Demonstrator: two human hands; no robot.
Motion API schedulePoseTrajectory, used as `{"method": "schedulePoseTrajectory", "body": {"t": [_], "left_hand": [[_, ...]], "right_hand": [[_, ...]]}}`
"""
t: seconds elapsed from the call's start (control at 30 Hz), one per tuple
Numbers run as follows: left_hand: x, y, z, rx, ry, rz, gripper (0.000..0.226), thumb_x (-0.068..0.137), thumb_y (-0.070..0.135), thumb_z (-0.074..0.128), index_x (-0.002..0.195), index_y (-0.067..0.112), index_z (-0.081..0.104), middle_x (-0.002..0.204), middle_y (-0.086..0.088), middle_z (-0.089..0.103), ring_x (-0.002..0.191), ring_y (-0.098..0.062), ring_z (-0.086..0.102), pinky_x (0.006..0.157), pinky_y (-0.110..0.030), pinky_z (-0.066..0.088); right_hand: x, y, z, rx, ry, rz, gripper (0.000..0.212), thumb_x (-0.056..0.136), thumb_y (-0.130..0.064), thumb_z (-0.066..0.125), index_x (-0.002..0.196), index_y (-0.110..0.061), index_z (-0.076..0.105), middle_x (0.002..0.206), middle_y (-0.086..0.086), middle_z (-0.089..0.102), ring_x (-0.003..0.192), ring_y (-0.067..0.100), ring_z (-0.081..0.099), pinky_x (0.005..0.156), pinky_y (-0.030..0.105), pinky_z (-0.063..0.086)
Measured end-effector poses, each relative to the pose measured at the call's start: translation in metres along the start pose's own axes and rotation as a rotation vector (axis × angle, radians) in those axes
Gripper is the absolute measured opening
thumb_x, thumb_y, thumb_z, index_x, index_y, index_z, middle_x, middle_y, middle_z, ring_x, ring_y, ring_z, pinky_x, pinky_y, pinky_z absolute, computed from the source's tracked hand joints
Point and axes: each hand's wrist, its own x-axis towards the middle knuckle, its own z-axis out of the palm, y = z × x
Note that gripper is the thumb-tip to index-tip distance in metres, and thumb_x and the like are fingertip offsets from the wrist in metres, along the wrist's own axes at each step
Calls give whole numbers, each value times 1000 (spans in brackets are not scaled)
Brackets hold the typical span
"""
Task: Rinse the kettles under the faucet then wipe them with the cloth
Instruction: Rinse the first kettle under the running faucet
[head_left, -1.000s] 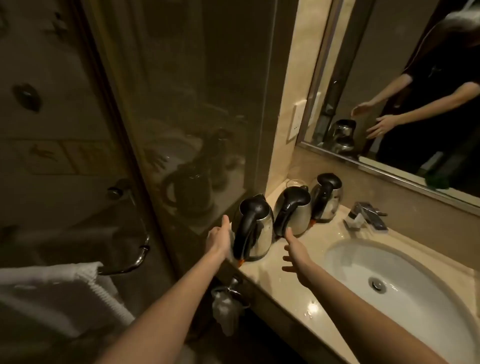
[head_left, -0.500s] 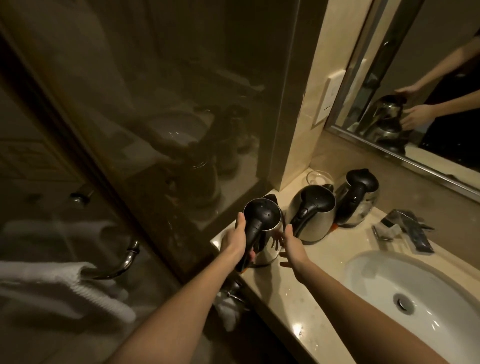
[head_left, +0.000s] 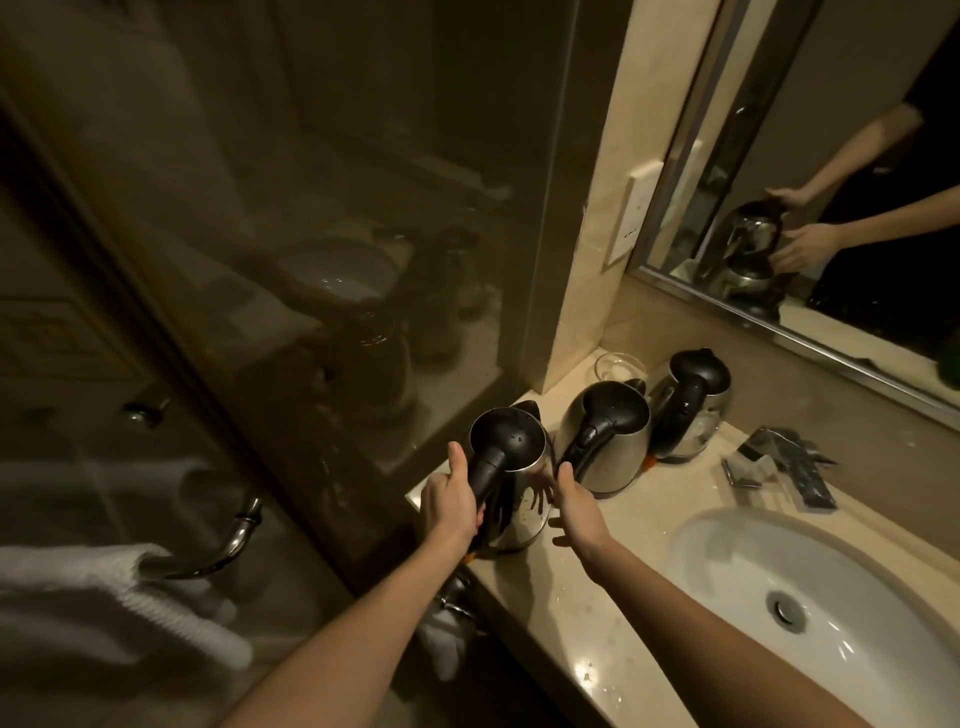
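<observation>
A dimly lit bathroom: an oval white washbasin (head_left: 727, 571) set in a beige stone counter (head_left: 566, 618) below a chrome faucet (head_left: 784, 462) and framed wall mirror (head_left: 779, 156), beside a glass shower partition (head_left: 311, 208) where a white towel (head_left: 104, 597) hangs on a curved chrome bar (head_left: 231, 540).

A single wide-angle view from the person's head looks forward and down, close above the table (head_left: 571, 649) and sink (head_left: 737, 561), angled leftward toward dim glass (head_left: 311, 260), probably a shower screen.
</observation>
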Motion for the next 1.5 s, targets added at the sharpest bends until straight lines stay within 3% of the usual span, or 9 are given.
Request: {"method": "schedulePoseTrajectory", "body": {"t": [0.13,0.23,0.53,0.77,0.9,1.0,1.13,1.33,1.5], "left_hand": [[-15,3,-8,-33,-10,57,72,96,68,31,85,2,58,80,-16,59,51,-18,53,35,-20,37],[-34,8,-16,-33,-40,88,68,97,66,31,81,5,56,77,-14,59,52,-18,53,37,-21,38],[-103,-6,-26,108,-144,255,72,97,68,23,75,8,57,66,-9,59,51,-19,57,51,-27,45],[-153,-20,5,176,-248,337,79,97,69,20,74,7,63,66,-10,63,61,-26,64,71,-41,58],[-177,-23,35,161,-295,362,61,99,66,22,70,22,54,74,-8,64,74,-28,67,86,-50,58],[-184,-24,62,163,-304,393,64,97,67,24,72,18,56,79,-11,66,80,-30,67,86,-52,57],[-184,-23,102,200,-290,406,70,95,70,25,62,15,53,68,-8,60,74,-32,66,81,-53,59],[-181,-19,157,209,-292,441,73,94,72,23,63,13,55,62,-9,56,69,-33,64,79,-52,58],[-176,-8,200,188,-298,421,67,98,66,25,60,15,45,56,-3,49,54,-20,52,61,-37,46]], "right_hand": [[-27,-9,-7,3,29,-78,56,103,-52,19,135,-17,49,144,11,48,126,34,48,88,45,48],[-52,-14,-12,2,53,-210,40,106,-43,20,103,-27,57,124,3,56,117,24,53,98,47,47],[-128,-9,-19,-124,330,-581,48,100,-57,24,121,-37,61,110,-9,62,110,9,54,100,41,44],[-173,14,-57,-8,433,-488,65,87,-74,21,101,-32,69,110,7,63,107,20,56,102,48,40],[-181,23,-90,33,483,-412,74,79,-78,20,103,-26,69,111,9,62,106,21,57,103,50,40],[-186,26,-114,59,543,-372,70,87,-74,21,103,-26,71,116,8,57,113,25,51,108,50,35],[-170,32,-152,77,613,-316,90,71,-92,17,91,-27,75,119,10,62,117,28,51,106,52,35],[-175,13,-204,244,625,-484,54,105,-41,31,88,-13,74,91,2,70,86,6,58,70,17,37],[-153,1,-251,498,666,-508,54,105,-37,33,76,-8,68,78,5,69,77,16,62,72,28,47]]}}
